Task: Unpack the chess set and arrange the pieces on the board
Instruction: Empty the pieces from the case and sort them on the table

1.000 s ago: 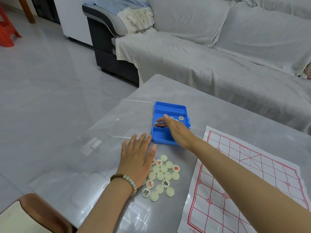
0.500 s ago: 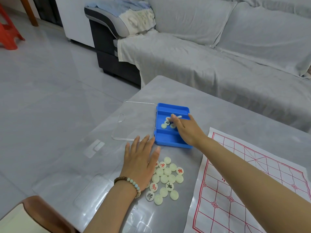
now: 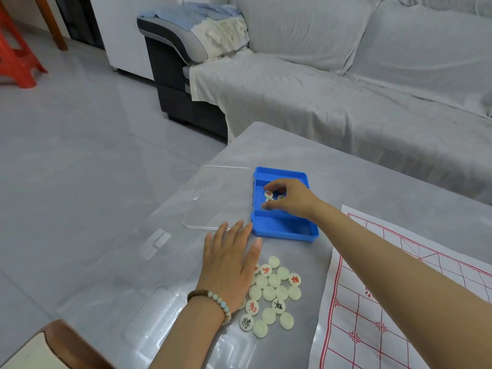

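Note:
A blue plastic box (image 3: 285,230) lies open on the grey table, its clear lid (image 3: 218,198) flat to the left. My right hand (image 3: 288,199) reaches into the box's far compartment, fingers curled around a few round cream pieces (image 3: 269,194) there. My left hand (image 3: 229,265) rests flat on the table, fingers straight, beside a heap of several cream chess pieces (image 3: 271,294), some showing red or black characters. The paper board (image 3: 399,315) with red grid lines lies at the right, under my right forearm.
The table's left edge runs diagonally past the lid, with tiled floor beyond. A sofa under a grey cover (image 3: 332,89) stands behind the table. A wooden chair corner (image 3: 40,347) shows at bottom left. A red stool (image 3: 16,62) is far left.
My right hand has curled its fingers over the pieces in the far compartment, gathering them. My left hand has stayed flat beside the heap.

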The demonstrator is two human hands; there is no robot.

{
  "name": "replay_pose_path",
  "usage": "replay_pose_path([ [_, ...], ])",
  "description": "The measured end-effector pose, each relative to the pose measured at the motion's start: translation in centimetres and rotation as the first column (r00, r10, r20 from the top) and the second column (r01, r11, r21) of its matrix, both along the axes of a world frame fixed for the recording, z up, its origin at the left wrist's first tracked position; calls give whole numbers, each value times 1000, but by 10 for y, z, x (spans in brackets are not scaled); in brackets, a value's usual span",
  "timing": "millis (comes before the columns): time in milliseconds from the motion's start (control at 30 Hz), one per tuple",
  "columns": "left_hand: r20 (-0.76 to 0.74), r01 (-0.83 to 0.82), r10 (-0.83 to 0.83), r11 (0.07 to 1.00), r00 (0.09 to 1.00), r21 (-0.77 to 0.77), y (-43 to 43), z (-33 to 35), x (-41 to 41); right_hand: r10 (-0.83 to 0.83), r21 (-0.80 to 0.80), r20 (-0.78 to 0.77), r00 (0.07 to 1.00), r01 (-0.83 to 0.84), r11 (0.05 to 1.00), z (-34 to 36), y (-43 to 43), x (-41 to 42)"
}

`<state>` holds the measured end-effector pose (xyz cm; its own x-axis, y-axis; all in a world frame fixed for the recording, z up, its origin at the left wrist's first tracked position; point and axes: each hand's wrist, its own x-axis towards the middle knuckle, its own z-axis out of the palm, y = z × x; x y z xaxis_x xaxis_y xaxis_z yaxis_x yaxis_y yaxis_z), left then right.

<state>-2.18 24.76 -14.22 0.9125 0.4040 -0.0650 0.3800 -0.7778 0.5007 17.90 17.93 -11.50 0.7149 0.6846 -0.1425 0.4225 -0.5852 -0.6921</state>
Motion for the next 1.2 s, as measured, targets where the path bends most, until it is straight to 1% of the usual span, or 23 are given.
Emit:
replay_pose_path([
  [100,15,-2,2,1000,1000,0,1,-2,0,30,-59,81,996,-25,998,-2,6,0],
  [200,32,-3,3,1000,999,-7,1,-3,-1,16,-69,159,987,-5,998,-4,9,1],
  [300,41,-3,4,1000,999,-18,2,-2,-2,28,-55,151,988,-20,998,-3,8,1],
  [433,49,-5,6,1000,999,-30,2,-2,-2,82,-107,157,984,-66,992,1,8,-1],
  [500,48,-6,8,1000,999,-29,1,-1,-2,70,-114,175,982,-51,992,1,8,-1],
  [633,54,-11,12,1000,998,-23,1,0,-2,17,-92,264,964,8,996,-3,4,-1],
  [867,55,-12,14,999,998,-35,1,-2,-1,-8,-44,263,965,21,999,-6,2,-4],
  [933,41,-10,12,999,999,-43,1,0,-2,-11,-47,273,962,25,999,-6,2,-4],
  [1100,45,-6,8,999,999,-44,1,-3,-1,18,-65,244,970,-2,998,-5,0,-3],
  [1200,34,-7,8,999,999,-48,1,-3,-1,41,-87,270,962,-18,996,-4,2,-4],
])
